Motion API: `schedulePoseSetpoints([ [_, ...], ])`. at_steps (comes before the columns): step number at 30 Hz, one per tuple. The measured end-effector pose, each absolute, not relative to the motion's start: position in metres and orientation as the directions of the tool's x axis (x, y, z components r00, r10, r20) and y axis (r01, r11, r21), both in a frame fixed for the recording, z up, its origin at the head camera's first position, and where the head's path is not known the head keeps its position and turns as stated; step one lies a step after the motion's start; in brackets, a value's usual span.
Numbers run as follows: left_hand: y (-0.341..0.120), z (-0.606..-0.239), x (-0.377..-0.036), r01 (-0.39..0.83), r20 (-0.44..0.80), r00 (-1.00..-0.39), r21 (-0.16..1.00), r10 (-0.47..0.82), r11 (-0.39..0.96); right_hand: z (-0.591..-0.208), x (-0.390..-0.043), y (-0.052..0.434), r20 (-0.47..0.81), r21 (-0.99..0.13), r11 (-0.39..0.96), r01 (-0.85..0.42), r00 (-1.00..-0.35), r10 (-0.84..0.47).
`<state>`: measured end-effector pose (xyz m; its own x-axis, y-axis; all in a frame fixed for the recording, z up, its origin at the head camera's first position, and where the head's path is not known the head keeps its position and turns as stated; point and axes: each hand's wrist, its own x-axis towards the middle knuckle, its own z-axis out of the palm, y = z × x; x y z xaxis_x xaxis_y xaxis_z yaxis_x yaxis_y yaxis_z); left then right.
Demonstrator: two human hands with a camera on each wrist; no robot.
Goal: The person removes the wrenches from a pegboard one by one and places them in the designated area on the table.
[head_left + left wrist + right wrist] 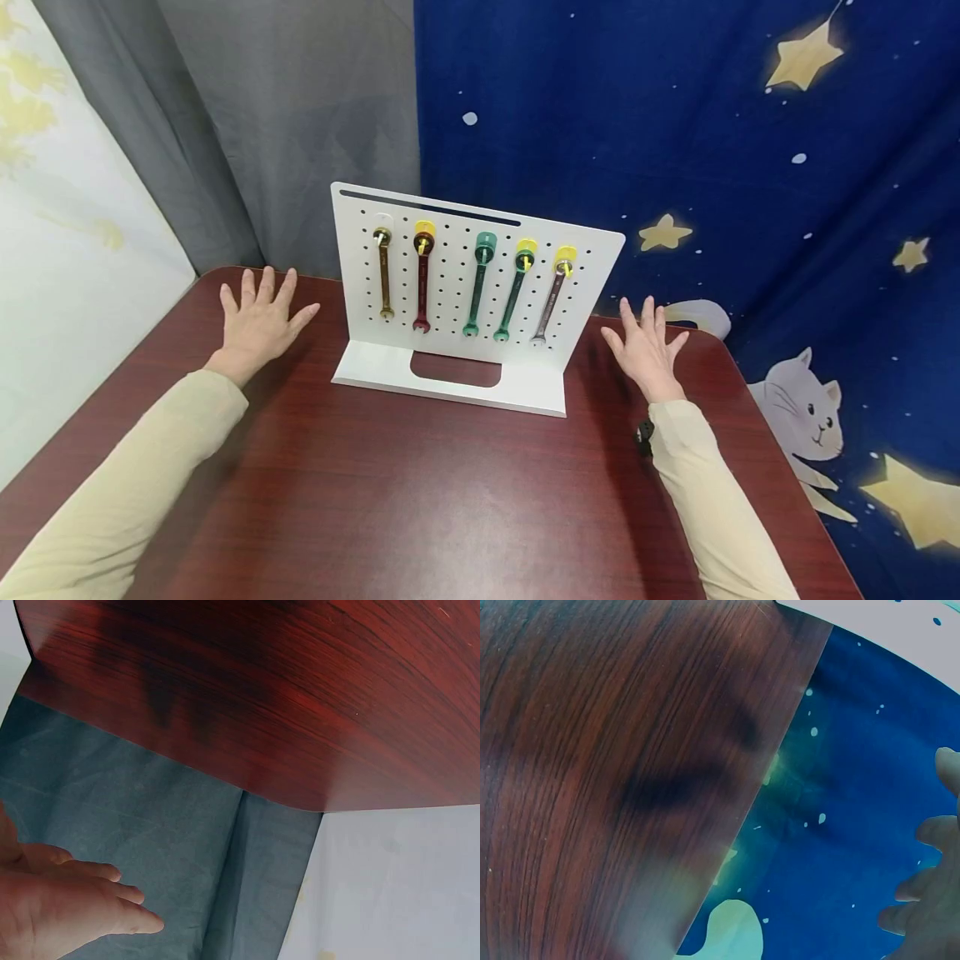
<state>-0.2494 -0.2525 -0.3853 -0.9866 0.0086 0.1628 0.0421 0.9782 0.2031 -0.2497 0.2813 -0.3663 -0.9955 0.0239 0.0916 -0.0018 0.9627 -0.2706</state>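
A white pegboard stand point(450, 275) stands upright at the back middle of a dark red wooden table point(420, 492). Several wrenches hang on it side by side: a gold one point(385, 275), a dark red one point(422, 283), two green ones point(477, 287) point(513, 292) and a grey one point(550, 300). My left hand point(258, 321) is spread flat over the table left of the stand, fingers straight, holding nothing. My right hand point(647, 350) is spread the same way right of the stand. The left wrist view shows the left hand's fingers point(82, 900) over the table's corner; in the right wrist view the right hand's fingertips point(930, 885) show at the edge.
A grey curtain point(285, 108) hangs behind the table at left, a blue cloth point(675, 125) with stars and a cat behind and to the right. A white wall point(67, 250) runs along the left. The table's rounded corners and edges are close to both hands.
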Motion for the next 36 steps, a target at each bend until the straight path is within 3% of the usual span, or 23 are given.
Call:
schedulePoseSetpoints([
  [10,-0.253,-0.386,-0.247,0.041,0.163,-0.987,0.208,0.006,0.977,-0.367,-0.246,0.28,0.092,-0.307,0.952,-0.002,-0.995,0.027],
  [16,-0.252,-0.387,-0.244,0.048,0.178,-0.984,0.247,0.004,0.968,-0.373,-0.242,0.28,0.207,-0.486,0.872,-0.059,-0.977,0.049],
  [23,-0.236,-0.387,-0.239,0.135,0.346,-0.938,0.397,-0.012,0.908,-0.383,-0.236,0.263,0.336,-0.711,0.688,-0.145,-0.93,0.151],
  [30,-0.2,-0.393,-0.233,0.332,0.597,-0.789,0.612,-0.143,0.718,-0.385,-0.233,0.239,0.292,-0.872,0.465,-0.152,-0.924,0.246],
  [33,-0.181,-0.392,-0.232,0.35,0.589,-0.775,0.7,-0.227,0.622,-0.386,-0.234,0.231,0.283,-0.92,0.353,-0.173,-0.915,0.287],
  [36,-0.164,-0.388,-0.233,0.322,0.504,-0.806,0.814,-0.31,0.484,-0.388,-0.235,0.224,0.271,-0.95,0.242,-0.198,-0.907,0.322],
])
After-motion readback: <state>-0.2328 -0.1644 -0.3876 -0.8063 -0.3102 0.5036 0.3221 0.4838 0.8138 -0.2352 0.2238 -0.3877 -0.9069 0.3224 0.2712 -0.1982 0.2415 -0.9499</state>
